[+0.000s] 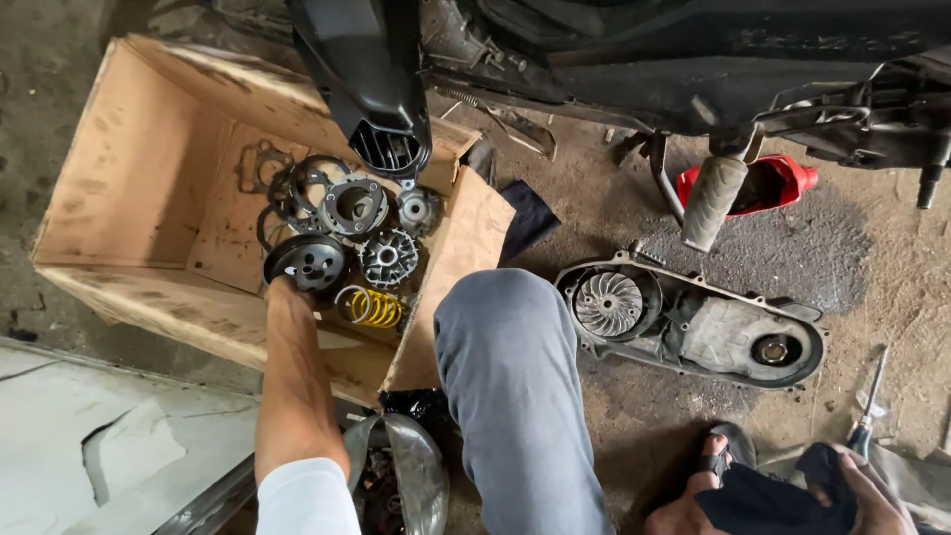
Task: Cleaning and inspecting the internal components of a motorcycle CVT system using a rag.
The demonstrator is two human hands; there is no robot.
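A: Item one, left hand. State of the fingers?

B: Cannot tell whether they are together or apart. The hand reaches into the cardboard box and its tips are hidden behind the round dark clutch bell. Hand touching the bell's lower edge; a grip cannot be confirmed.

A: Location of the bell?

B: Inside the box, on its floor, toward the near right corner.

A: Items around the bell, same box.

B: Yellow coil spring, just beside the bell, to its lower right. Finned grey pulley, just right of the bell. Grey round clutch assembly, above the bell. Small silver hub, further right, by the box's right wall. Thin black rings and gaskets, above and left of the bell, lying against the box floor.

A: Item two, right hand.

B: Well apart from the box, at the bottom right of the view. Fingers curled together, gripping a dark cloth beside a sandalled foot.

A: Remaining stock, outside the box.

B: Grey-trousered knee, against the box's open right flap. Engine transmission case with fan-faced pulley, on the dirt floor right of the box. Screwdriver, beyond the case. Red container, under the scooter body, which stands behind the box.
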